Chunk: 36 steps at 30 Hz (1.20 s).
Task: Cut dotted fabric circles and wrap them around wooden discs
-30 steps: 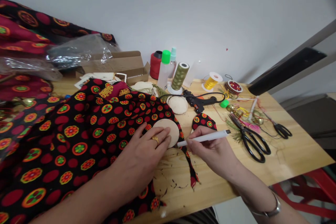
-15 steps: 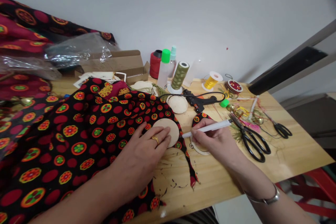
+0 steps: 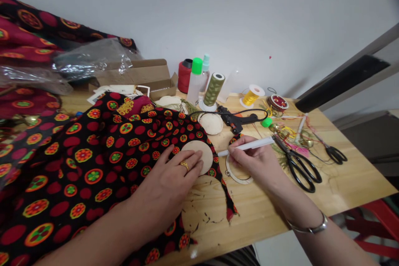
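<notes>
My left hand (image 3: pixel 174 170), with a gold ring on one finger, lies flat with fingers stretched over a pale round disc (image 3: pixel 204 153) that rests on black fabric with red and orange circles (image 3: pixel 93 158). My right hand (image 3: pixel 252 160) pinches a white pen (image 3: pixel 249 146), its tip touching the disc's right edge. Under the right hand lies a thin wooden ring (image 3: pixel 238 176) on the wooden table (image 3: pixel 311 199).
Black scissors (image 3: pixel 299 166) lie right of the hand, smaller scissors (image 3: pixel 335 153) further right. A black glue gun (image 3: pixel 233 119), thread spools (image 3: pixel 213 89), bottles (image 3: pixel 195 77), a gold wire reel (image 3: pixel 251 96), a cardboard box (image 3: pixel 140 75) and plastic wrap line the back.
My right hand moved the pen upward along the disc's right edge, uncovering the wooden ring beneath it. The left hand stayed pressed on the disc.
</notes>
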Motion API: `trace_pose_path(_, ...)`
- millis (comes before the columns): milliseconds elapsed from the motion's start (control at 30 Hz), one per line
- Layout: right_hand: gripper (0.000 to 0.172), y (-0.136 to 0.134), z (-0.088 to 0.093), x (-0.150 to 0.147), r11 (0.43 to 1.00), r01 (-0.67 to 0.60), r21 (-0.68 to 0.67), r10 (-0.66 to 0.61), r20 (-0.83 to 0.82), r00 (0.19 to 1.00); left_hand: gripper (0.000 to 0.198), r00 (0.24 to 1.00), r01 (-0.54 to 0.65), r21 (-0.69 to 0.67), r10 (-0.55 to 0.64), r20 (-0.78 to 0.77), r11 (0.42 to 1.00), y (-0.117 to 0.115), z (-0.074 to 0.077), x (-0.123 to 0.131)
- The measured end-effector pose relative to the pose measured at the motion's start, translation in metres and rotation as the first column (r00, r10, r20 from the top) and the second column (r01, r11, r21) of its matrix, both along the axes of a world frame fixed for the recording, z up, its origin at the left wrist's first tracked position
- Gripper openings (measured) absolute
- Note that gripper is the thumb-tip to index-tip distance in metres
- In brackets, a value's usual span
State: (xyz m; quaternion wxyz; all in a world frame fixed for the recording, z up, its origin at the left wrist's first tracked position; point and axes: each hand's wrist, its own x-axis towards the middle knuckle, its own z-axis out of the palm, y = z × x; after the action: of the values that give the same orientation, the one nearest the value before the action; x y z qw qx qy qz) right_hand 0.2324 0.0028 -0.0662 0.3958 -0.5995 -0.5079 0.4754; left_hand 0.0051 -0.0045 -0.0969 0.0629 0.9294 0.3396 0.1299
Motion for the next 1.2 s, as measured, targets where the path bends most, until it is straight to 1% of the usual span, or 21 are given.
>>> trace_pose_path(133, 0.026, 0.001, -0.001, 0.001, 0.998, 0.044, 0.049, -0.044, -0.001, 0.999, 0.044, 1.0, -0.003, -0.003, 0.003, 0.001, 1.0, 0.0, 0.001, 0.0)
trace_pose_path(200, 0.025, -0.001, 0.002, 0.001, 0.995, 0.071, 0.067, -0.072, 0.005, 0.997, 0.044, 1.0, -0.008, 0.004, 0.008, 0.009, 1.0, 0.0, 0.0, 0.0)
trace_pose_path(267, 0.023, -0.005, 0.007, 0.0, 0.995, 0.081, 0.049, -0.082, 0.008, 0.997, 0.045, 1.0, -0.008, 0.003, 0.008, 0.015, 1.0, 0.0, -0.002, 0.0)
trace_pose_path(333, 0.022, -0.011, 0.012, -0.003, 0.998, 0.056, 0.007, -0.056, -0.002, 0.998, 0.045, 1.0, -0.006, 0.008, 0.006, 0.011, 1.0, 0.0, -0.003, 0.0)
trace_pose_path(433, 0.021, -0.019, 0.014, -0.009, 0.999, -0.035, -0.033, 0.034, -0.031, 0.999, 0.046, 1.0, -0.006, 0.021, 0.006, 0.009, 1.0, 0.0, -0.003, 0.0)
trace_pose_path(500, 0.02, -0.022, 0.013, -0.013, 0.996, -0.08, -0.032, 0.079, -0.043, 0.996, 0.046, 1.0, -0.008, 0.022, 0.008, 0.012, 1.0, 0.0, -0.002, 0.0)
trace_pose_path(633, 0.019, -0.024, 0.008, -0.017, 0.992, -0.12, -0.039, 0.119, -0.035, 0.992, 0.047, 1.0, -0.002, 0.025, 0.002, 0.002, 1.0, 0.0, 0.0, 0.0)
trace_pose_path(767, 0.017, -0.024, 0.006, -0.018, 0.991, -0.131, -0.032, 0.13, -0.029, 0.991, 0.046, 1.0, 0.0, 0.018, 0.0, -0.009, 1.0, -0.001, 0.001, 0.001)
trace_pose_path(933, 0.021, -0.023, 0.006, -0.018, 0.991, -0.122, -0.049, 0.121, -0.034, 0.992, 0.044, 1.0, 0.0, 0.021, 0.0, -0.005, 1.0, -0.001, 0.001, 0.001)
trace_pose_path(1067, 0.021, -0.021, 0.007, -0.017, 0.993, -0.112, -0.042, 0.111, -0.022, 0.994, 0.047, 1.0, 0.006, 0.04, -0.006, -0.003, 0.999, -0.001, 0.001, 0.001)
trace_pose_path(1200, 0.02, -0.018, 0.006, -0.013, 0.995, -0.095, -0.028, 0.095, -0.02, 0.995, 0.049, 1.0, 0.004, 0.031, -0.004, -0.014, 0.999, -0.002, 0.002, 0.0)
